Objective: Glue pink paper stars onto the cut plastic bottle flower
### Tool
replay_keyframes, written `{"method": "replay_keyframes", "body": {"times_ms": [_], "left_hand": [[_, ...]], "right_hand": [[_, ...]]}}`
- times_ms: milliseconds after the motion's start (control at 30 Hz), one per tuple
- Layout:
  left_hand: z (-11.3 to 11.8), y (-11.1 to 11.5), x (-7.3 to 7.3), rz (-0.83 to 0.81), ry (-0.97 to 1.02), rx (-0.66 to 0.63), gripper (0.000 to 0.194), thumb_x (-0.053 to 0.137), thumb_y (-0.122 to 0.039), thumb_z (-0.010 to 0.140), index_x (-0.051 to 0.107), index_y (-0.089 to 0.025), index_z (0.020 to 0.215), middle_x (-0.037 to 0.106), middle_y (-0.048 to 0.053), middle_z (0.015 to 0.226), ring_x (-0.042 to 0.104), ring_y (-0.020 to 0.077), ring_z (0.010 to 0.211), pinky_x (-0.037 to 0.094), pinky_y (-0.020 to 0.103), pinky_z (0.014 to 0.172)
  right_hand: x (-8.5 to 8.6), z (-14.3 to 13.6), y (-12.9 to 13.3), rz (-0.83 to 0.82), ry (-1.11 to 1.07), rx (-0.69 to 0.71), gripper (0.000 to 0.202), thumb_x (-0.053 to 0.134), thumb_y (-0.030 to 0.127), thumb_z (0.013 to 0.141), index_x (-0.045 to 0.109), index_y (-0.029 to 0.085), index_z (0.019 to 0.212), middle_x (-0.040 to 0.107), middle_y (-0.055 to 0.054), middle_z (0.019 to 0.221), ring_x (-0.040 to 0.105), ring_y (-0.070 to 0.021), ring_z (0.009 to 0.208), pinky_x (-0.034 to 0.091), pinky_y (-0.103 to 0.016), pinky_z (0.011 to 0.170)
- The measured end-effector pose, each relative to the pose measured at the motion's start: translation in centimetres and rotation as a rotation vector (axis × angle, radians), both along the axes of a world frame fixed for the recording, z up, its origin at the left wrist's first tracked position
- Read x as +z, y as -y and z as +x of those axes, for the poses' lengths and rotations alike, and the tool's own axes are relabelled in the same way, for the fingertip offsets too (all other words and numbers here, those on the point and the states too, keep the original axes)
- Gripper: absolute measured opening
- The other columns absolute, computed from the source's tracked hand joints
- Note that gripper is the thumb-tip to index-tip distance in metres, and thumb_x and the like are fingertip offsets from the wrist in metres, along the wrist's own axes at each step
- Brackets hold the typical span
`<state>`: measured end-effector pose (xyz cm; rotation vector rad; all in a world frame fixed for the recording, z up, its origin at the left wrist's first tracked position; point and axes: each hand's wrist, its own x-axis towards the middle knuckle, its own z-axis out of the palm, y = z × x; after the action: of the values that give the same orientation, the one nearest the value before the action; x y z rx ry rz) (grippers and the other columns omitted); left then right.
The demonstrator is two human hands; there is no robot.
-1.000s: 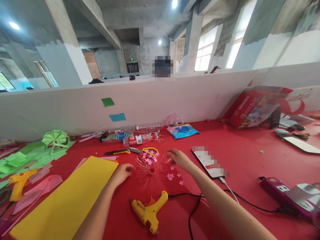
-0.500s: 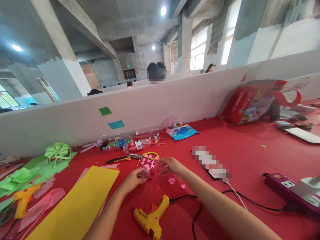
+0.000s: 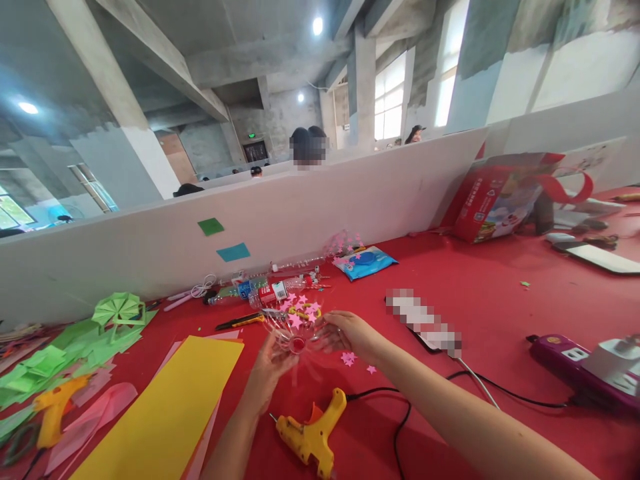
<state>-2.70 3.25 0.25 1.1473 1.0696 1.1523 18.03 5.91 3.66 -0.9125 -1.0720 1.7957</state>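
Unlike a second ago, when it was hovering apart, your left hand is now curling round and gripping the clear plastic flower in front of you. Its pink stars are now overlapping the scissors. Your right hand is reaching closer than before, its bent fingers touching the strips; whether they are pinching, I cannot tell.

Taking the flower as the dial's middle, creased green paper is lying toward 9 o'clock. A smooth yellow sheet is lying at 8, and a pistol-shaped glue gun is lying at 6. The flower's thin strips are fanning out around a round red mouth. A flat phone is lying near 3, with a purple power strip sitting well beyond it.

Clear bottles with printed labels are lying sideways at 11. A soft blue packet is lying between 1 and 2, touching a second starred plastic piece. A glossy red bag is standing tilted at 2, hiding its contents.
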Motion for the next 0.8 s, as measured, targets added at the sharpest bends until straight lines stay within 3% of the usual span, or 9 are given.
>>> {"method": "replay_keyframes", "body": {"times_ms": [167,267,433,467,567,667,800], "left_hand": [[0.8,0.3,-0.7,-0.002,0.086,0.026,0.046,0.082,-0.034,0.06,0.062,-0.022,0.099,0.072,0.003,0.093,0.069,0.0184,0.083,0.052,0.028,0.076],[0.9,0.4,-1.1,0.009,0.128,0.043,0.042,0.081,-0.033,0.06,0.062,-0.02,0.095,0.072,0.003,0.09,0.069,0.0178,0.081,0.052,0.028,0.076],[0.2,0.4,-1.2,0.015,0.164,0.073,0.039,0.082,-0.031,0.06,0.062,-0.02,0.091,0.072,0.002,0.088,0.07,0.0187,0.081,0.053,0.03,0.079],[0.0,0.4,-1.2,0.015,0.166,0.084,0.038,0.082,-0.031,0.06,0.062,-0.02,0.09,0.072,0.002,0.086,0.07,0.0182,0.08,0.053,0.03,0.079],[-0.2,0.5,-1.0,0.023,0.164,0.127,0.035,0.082,-0.029,0.06,0.061,-0.02,0.086,0.071,-0.001,0.08,0.069,0.015,0.074,0.052,0.027,0.077],[-0.3,0.7,-0.8,0.035,0.149,0.172,0.032,0.081,-0.029,0.06,0.061,-0.02,0.083,0.071,-0.002,0.078,0.067,0.0129,0.074,0.051,0.023,0.075],[-0.3,0.7,-0.9,0.047,0.132,0.2,0.031,0.079,-0.03,0.062,0.061,-0.02,0.085,0.071,-0.001,0.082,0.066,0.0134,0.078,0.049,0.023,0.077]], "right_hand": [[0.2,-0.6,0.8,0.044,0.104,-0.062,0.021,0.045,0.028,0.09,0.058,0.015,0.081,0.069,-0.007,0.07,0.069,-0.0163,0.061,0.056,-0.029,0.062],[0.8,-0.4,0.8,0.139,0.217,-0.15,0.019,0.051,0.03,0.086,0.06,0.015,0.08,0.068,-0.007,0.074,0.068,-0.0186,0.066,0.055,-0.034,0.066],[3.9,0.7,2.0,0.414,0.381,-0.439,0.013,0.058,0.019,0.078,0.061,0.022,0.09,0.064,-0.001,0.097,0.058,-0.017,0.095,0.044,-0.032,0.09],[4.7,0.6,2.7,0.498,0.408,-0.447,0.011,0.058,0.017,0.079,0.061,0.022,0.088,0.064,-0.001,0.093,0.058,-0.0162,0.092,0.043,-0.031,0.089],[6.0,-0.6,4.6,1.048,0.557,-0.327,0.015,0.049,0.014,0.086,0.062,0.021,0.085,0.064,-0.002,0.082,0.057,-0.0153,0.078,0.045,-0.028,0.074],[5.3,-2.4,5.3,1.285,0.66,-0.223,0.016,0.048,0.011,0.088,0.062,0.019,0.089,0.067,-0.004,0.083,0.054,-0.0168,0.079,0.043,-0.031,0.075],[2.8,-3.7,4.3,1.283,0.837,-0.29,0.013,0.051,0.013,0.088,0.062,0.019,0.085,0.068,-0.004,0.081,0.054,-0.0181,0.08,0.039,-0.033,0.077]]}}
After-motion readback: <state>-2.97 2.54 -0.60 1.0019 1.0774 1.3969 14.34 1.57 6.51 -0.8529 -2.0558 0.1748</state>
